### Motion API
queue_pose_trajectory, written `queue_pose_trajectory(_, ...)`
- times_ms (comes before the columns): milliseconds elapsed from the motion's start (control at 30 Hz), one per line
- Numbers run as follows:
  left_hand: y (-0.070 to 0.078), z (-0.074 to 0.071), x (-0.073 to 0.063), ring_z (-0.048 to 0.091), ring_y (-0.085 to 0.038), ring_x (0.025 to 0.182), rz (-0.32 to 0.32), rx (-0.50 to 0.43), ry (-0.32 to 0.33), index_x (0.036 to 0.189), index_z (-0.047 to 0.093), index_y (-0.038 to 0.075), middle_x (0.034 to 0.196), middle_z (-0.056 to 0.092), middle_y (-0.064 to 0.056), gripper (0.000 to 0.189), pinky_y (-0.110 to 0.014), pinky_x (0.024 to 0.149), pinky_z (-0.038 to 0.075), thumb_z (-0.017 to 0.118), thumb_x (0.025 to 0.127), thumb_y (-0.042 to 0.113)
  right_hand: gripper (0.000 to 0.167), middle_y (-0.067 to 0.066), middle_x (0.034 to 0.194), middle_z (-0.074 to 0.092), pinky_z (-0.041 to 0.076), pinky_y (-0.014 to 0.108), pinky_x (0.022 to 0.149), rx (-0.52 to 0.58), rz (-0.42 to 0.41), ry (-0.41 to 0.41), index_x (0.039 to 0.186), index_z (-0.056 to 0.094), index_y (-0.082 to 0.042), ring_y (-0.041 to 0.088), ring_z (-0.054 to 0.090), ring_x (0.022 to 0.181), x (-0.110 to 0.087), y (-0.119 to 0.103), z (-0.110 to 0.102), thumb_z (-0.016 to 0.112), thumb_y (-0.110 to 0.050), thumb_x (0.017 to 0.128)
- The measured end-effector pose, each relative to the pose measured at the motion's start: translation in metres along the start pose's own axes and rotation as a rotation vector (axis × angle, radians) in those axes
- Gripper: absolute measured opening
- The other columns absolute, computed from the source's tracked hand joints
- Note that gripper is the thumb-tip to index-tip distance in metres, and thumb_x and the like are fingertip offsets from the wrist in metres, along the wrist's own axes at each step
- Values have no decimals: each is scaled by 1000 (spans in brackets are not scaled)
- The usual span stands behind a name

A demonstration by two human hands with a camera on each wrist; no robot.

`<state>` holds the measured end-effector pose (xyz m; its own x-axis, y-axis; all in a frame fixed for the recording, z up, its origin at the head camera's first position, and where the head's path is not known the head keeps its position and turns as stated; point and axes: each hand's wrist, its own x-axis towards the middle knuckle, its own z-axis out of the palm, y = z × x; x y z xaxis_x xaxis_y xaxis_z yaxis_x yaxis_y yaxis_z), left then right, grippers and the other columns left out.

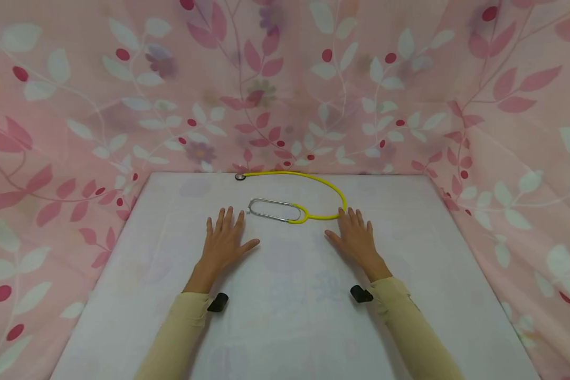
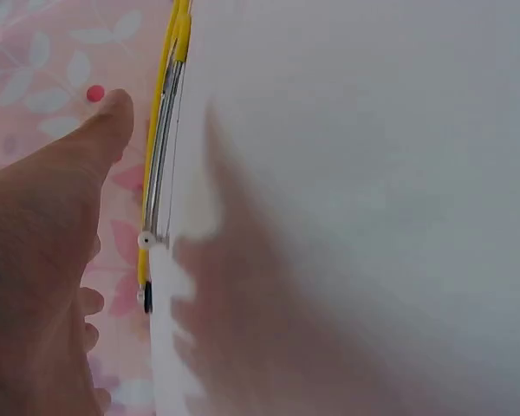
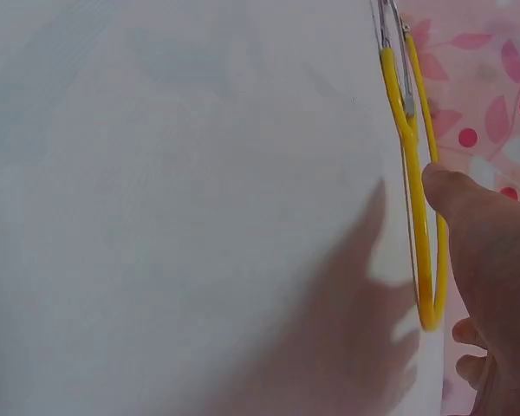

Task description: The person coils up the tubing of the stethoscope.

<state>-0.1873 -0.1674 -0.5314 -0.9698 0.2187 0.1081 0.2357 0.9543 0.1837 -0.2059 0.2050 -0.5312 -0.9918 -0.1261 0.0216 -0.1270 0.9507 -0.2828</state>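
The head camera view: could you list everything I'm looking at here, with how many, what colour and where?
Stethoscope: one, yellow tubing with silver metal ear tubes, lying near the table's far edge
Chest piece: one, silver with a dark rim, on the stethoscope's end at the far edge
Table: one, whitish top, in the middle
Floral cloth: pink with white and pink leaves, behind and on both sides; number of sheets unclear
Black devices: two, one by each sleeve cuff, on the inner side
Sleeves: two, beige, one on each forearm
Left hand: one, bare, fingers spread, near the ear tubes
Right hand: one, bare, fingers spread, by the tubing's bend
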Motion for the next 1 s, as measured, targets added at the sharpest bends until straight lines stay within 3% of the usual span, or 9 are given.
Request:
queue_pose_trajectory(200,15,4,36,13,-39,152,110,-5,-32,156,27,15,162,20,-19,93,-66,118,12,59,87,67,52,19,150,43,26,68,111,25,-60,16,143,48,-9,39,31,144,19,-22,4,50,-41,101)
queue_pose_trajectory(367,22,11,59,14,-37,152,149,27,-95,157,24,17,164,18,-15,89,-62,120,13,58,89,63,29,14,129,60,38,58,103,21,-89,90,122,66,-10,35,51,125,24,-27,12,55,-26,101)
queue_pose_trajectory(600,24,14,87,19,-32,152,237,20,-125,155,29,15,162,26,-10,80,-59,121,17,59,93,55,17,10,117,66,41,54,97,64,-116,182,110,72,-14,32,61,109,29,-25,16,64,-16,96)
queue_pose_trajectory(733,25,14,97,31,-32,147,291,6,-125,152,37,13,156,39,-10,72,-58,120,20,60,94,51,16,9,116,66,41,53,96,60,-123,177,109,73,-15,31,62,108,29,-24,16,65,-15,95)
queue_pose_trajectory(833,28,15,98,45,-32,136,340,36,-95,146,47,9,142,53,-13,66,-57,119,25,61,94,48,15,8,114,67,41,52,96,49,-124,179,108,74,-16,29,63,107,28,-24,16,66,-16,95)
queue_pose_trajectory(1000,32,23,91,57,-31,105,456,96,59,131,59,3,110,61,-15,57,-47,109,42,63,94,45,14,7,106,70,40,53,97,26,-134,200,105,75,-15,29,65,101,22,-20,11,68,-16,93)
